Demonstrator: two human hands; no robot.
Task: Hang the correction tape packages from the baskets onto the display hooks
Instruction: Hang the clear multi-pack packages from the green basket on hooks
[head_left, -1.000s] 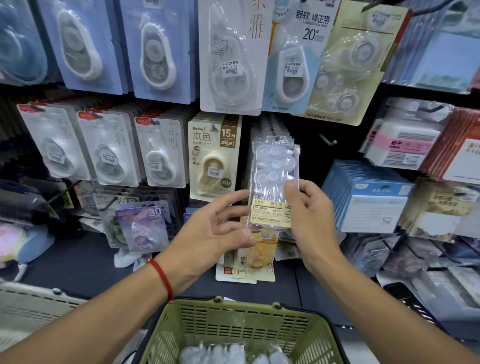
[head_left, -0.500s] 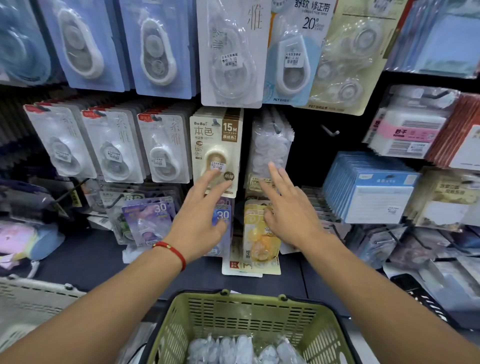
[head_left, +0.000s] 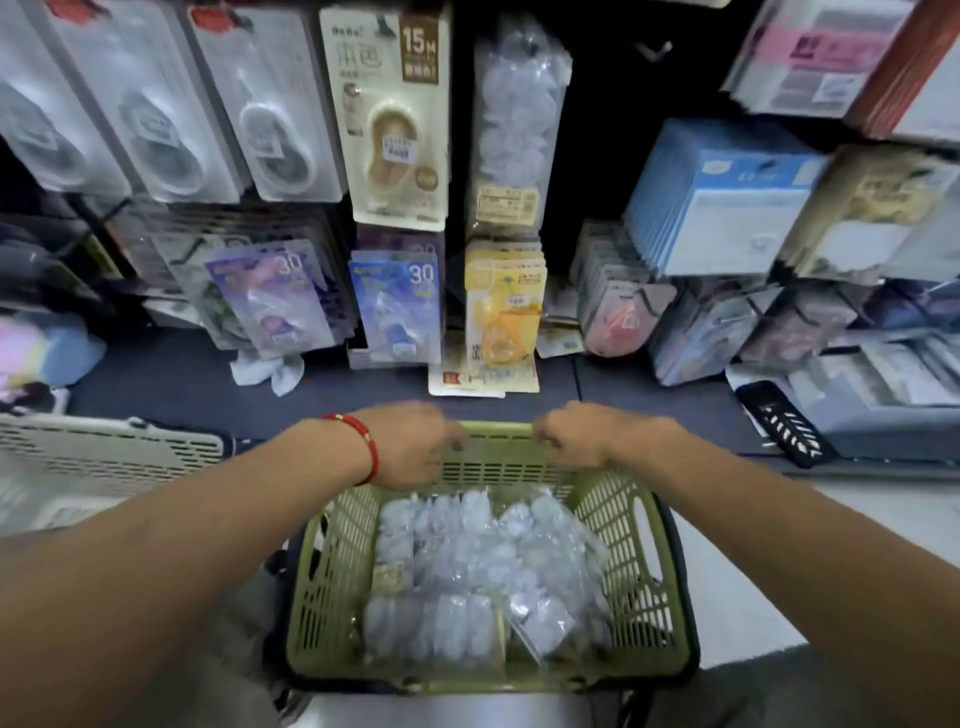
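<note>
Left hand (head_left: 410, 447) and right hand (head_left: 571, 434): both at the far rim of the green basket (head_left: 644, 582), fingers curled and blurred; whether they grip the rim cannot be told. Clear correction tape packages (head_left: 467, 571): heaped inside the basket, below the fingers. Hung packages (head_left: 514, 124): on the display, above and beyond the fingers.

A stationery shop. Carded correction tape packs (head_left: 397, 119) hang in rows from hooks on a dark display wall, each with a small price sticker. Blue boxed goods (head_left: 727, 197) are stacked towards the shelf's right edge. A green shopping basket (head_left: 332, 587) of clear packets (head_left: 483, 571) sits below the shelf's front edge.
</note>
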